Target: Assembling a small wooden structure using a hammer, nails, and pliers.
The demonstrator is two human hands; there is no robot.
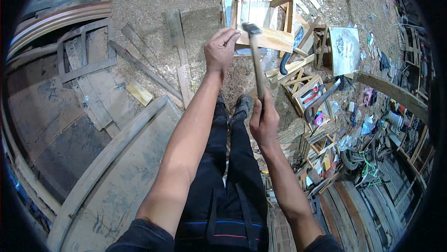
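Observation:
My right hand (265,120) is wrapped round the wooden handle of a hammer (257,63). The metal head is raised and overlaps the front board of a small wooden frame (274,39) in the picture. Thumb and forefinger of my left hand (220,49) are pinched together at the left end of that board. Whatever they hold, if anything, is too small to make out. The frame is pale wood, with corner posts and a curved far rail, and stands on the ground beyond my feet.
A handsaw with a dark blue handle (283,63) lies right of the frame. Closer in, a wooden crate (298,89) holds tools and a pink tape measure (319,120). A box with a pale top (344,51) stands beyond. Loose planks (179,42) and a large panel (125,177) lie left.

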